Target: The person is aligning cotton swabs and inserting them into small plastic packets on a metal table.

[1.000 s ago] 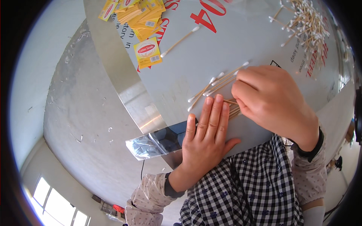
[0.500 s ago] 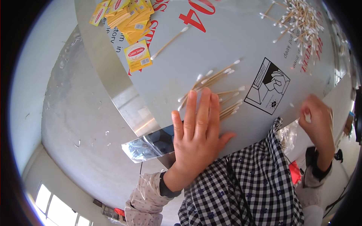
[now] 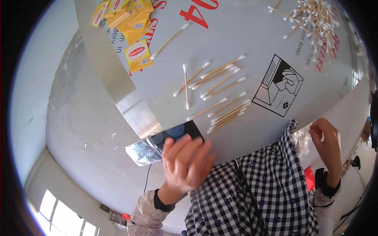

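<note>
Several cotton swabs (image 3: 223, 84) lie loosely spread on the grey metal tabletop (image 3: 236, 145) in front of me. Most slant up to the right; one stands out nearly upright in the picture at their left. My left hand (image 3: 184, 163), a little blurred, is at the near edge over a dark packet with a clear silvery end (image 3: 143, 152). Its fingers are apart and hold nothing visible. At the right, beyond the table's near edge, my right hand (image 3: 327, 141) has its fingers curled toward the thumb, beside a clear plastic bag (image 3: 302, 143). Anything in its fingertips cannot be made out.
A heap of cotton swabs (image 3: 319, 23) lies at the far right. Yellow cotton swab packets (image 3: 134, 23) are piled at the far left, with one packet (image 3: 138, 56) in front and a single swab (image 3: 170, 41) beside it. A bare metal strip (image 3: 132, 112) edges the left side.
My left hand has drawn back toward me off the swabs, which now lie more spread out and uncovered. My right hand has moved down, away from the tabletop, toward the plastic bag.
</note>
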Motion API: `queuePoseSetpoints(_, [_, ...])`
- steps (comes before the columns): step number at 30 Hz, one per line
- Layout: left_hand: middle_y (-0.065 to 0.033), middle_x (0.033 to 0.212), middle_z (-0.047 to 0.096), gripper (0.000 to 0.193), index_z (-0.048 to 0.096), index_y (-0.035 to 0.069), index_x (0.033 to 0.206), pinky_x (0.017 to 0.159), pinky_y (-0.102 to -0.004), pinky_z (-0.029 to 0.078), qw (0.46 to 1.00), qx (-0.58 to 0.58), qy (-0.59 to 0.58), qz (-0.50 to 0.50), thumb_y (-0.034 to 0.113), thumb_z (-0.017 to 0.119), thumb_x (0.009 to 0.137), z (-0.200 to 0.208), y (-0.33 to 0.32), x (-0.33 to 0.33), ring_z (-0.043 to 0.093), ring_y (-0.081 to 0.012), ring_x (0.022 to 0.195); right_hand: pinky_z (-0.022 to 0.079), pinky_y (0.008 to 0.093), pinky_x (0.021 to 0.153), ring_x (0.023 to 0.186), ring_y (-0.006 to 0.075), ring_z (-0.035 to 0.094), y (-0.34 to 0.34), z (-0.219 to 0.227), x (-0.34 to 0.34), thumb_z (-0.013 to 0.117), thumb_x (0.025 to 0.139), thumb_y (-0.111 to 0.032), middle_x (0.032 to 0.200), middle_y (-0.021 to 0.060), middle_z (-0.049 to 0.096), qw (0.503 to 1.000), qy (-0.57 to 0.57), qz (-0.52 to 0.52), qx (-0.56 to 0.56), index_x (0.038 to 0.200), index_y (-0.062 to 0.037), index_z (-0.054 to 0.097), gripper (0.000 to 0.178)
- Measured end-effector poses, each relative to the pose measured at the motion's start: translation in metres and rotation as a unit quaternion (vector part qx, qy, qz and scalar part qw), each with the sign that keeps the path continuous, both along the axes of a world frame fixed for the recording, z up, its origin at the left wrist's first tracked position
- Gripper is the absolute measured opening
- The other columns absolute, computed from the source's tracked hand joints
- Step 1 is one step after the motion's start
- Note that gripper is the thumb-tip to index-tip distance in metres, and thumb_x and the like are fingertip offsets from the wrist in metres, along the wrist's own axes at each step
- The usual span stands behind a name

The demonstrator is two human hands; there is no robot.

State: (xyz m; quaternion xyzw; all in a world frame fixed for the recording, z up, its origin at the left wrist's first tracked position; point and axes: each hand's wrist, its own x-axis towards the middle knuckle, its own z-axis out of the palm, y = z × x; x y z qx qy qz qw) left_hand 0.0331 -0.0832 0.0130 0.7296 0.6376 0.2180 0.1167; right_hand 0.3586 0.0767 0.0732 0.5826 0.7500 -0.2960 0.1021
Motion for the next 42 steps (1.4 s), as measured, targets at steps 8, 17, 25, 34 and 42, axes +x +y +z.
queuePoseSetpoints(8, [-0.0050, 0.102, 0.060, 0.036, 0.072, 0.007, 0.103, 0.080, -0.0351, 0.046, 0.999, -0.029, -0.027, 0.002, 0.007, 0.075, 0.067, -0.002, 0.008, -0.002, 0.058, -0.0220, 0.096, 0.043, 0.0300, 0.052, 0.062, 0.0174, 0.055, 0.015, -0.040, -0.135, 0.067, 0.068, -0.005, 0.078, 0.0039, 0.052, 0.888, 0.297, 0.321, 0.143, 0.077, -0.0059, 0.056, 0.014])
queuePoseSetpoints(17, [-0.0083, 0.091, 0.057, 0.026, 0.065, 0.005, 0.094, 0.071, -0.0373, 0.043, 0.983, 0.026, -0.099, 0.152, 0.001, 0.076, 0.071, 0.003, 0.089, -0.032, 0.053, -0.0278, 0.082, 0.043, 0.0302, 0.050, 0.059, 0.0179, 0.054, 0.038, -0.044, -0.174, 0.068, 0.070, -0.006, 0.075, 0.0024, 0.049, 0.892, 0.262, 0.297, 0.219, 0.076, -0.0068, 0.055, 0.015])
queuePoseSetpoints(25, [-0.0056, 0.080, 0.054, 0.017, 0.061, 0.005, 0.078, 0.066, -0.0360, 0.045, 0.966, -0.057, -0.168, 0.189, 0.002, 0.076, 0.070, 0.005, 0.102, -0.030, 0.053, -0.0250, 0.078, 0.048, 0.0365, 0.073, 0.085, 0.0307, 0.058, 0.091, -0.051, -0.212, 0.066, 0.076, 0.008, 0.087, 0.0115, 0.057, 0.855, 0.364, 0.255, 0.267, 0.090, -0.0018, 0.060, 0.018])
queuePoseSetpoints(34, [-0.0072, 0.080, 0.056, 0.016, 0.060, 0.004, 0.076, 0.069, -0.0373, 0.046, 0.963, -0.001, -0.141, 0.231, -0.002, 0.072, 0.068, 0.012, 0.112, -0.042, 0.055, -0.0258, 0.078, 0.046, 0.0393, 0.071, 0.082, 0.0318, 0.055, 0.105, -0.055, -0.218, 0.061, 0.076, 0.008, 0.085, 0.0090, 0.055, 0.875, 0.254, 0.358, 0.203, 0.089, -0.0024, 0.054, 0.018])
queuePoseSetpoints(42, [-0.0096, 0.089, 0.058, 0.015, 0.063, 0.004, 0.086, 0.075, -0.0373, 0.047, 0.992, -0.027, -0.107, 0.060, -0.004, 0.068, 0.074, 0.007, 0.136, -0.044, 0.055, -0.0302, 0.087, 0.046, 0.0322, 0.088, 0.102, 0.0229, 0.059, 0.072, -0.039, -0.168, 0.058, 0.089, 0.004, 0.107, 0.0112, 0.061, 0.908, 0.355, 0.186, 0.121, 0.105, 0.0000, 0.061, 0.017])
